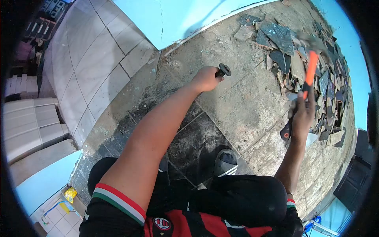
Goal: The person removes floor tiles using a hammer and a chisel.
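My left hand (206, 78) is closed around a chisel (224, 70), whose black round guarded end sticks out past the thumb; its blade is hidden beneath the fist. Under that arm, dark floor tiles (201, 138) meet rough bare concrete (252, 106). On the right, my right hand (303, 116) grips a hammer (311, 69) by its black and orange handle. The hammer is raised, and its head is blurred in front of a heap of broken tiles (298, 69).
Tile shards run along the blue wall (361, 79) at right. A blue wall corner (158, 37) juts in at the top. Pale tiles (94, 59) cover the floor at left, near stacked white boxes (33, 122). My slippered foot (226, 160) rests on the dark tiles.
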### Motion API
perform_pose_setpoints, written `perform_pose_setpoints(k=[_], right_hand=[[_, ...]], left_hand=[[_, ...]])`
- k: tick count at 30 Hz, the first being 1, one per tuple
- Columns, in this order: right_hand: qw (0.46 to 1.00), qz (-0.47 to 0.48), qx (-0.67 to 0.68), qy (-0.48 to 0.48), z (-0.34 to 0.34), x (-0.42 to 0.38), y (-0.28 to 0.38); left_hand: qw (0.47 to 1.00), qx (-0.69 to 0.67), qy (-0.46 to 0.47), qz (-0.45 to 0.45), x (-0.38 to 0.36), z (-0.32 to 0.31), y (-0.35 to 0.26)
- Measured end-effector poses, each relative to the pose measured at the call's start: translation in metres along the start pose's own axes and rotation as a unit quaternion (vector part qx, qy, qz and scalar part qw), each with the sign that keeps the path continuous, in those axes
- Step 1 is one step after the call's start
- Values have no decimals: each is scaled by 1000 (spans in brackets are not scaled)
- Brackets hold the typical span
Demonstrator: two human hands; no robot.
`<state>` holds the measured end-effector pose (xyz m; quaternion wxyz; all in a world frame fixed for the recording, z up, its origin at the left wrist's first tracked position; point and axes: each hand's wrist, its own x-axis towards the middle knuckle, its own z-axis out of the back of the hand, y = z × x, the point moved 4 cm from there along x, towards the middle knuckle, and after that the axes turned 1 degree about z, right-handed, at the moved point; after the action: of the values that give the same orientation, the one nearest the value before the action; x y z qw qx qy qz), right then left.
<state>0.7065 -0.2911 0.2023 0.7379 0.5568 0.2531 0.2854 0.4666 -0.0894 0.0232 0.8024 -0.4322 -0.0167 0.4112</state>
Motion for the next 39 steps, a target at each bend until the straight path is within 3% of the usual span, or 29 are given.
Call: perform_pose_setpoints(k=[2, 4, 5, 7, 11, 14, 20, 26, 34, 37, 39], right_hand=[[996, 55, -12, -75, -4, 0, 5], [993, 43, -87, -71, -16, -14, -27], [964, 188, -186, 15, -27, -18, -67], [926, 232, -254, 153, -47, -31, -88], [953, -102, -160, 236, -52, -49, -79], [960, -166, -87, 208, -44, -59, -89], [967, -178, -90, 159, -21, -55, -105], [971, -195, -68, 124, -7, -48, -95], [991, -117, -48, 43, 10, -25, -57], [989, -116, -66, 56, 1, -29, -59], [972, -137, -121, 150, -10, -34, -78]], left_hand=[[1000, -2, -1, 3, 0, 0, 0], [1000, 4, -14, -10, 0, 2, 0], [1000, 5, -20, -17, -2, -1, -2], [999, 17, -34, -25, -1, -5, -3], [999, 19, -31, -40, -2, -9, -7], [998, 8, -36, -45, -6, -10, -8], [999, -29, 12, -3, -17, -9, -18], [999, -29, -22, -27, -16, -20, -14], [999, 6, -15, -30, -6, -32, -12], [1000, -2, -10, -20, -5, -36, -15], [1000, 2, -4, -13, -4, -36, -17]])
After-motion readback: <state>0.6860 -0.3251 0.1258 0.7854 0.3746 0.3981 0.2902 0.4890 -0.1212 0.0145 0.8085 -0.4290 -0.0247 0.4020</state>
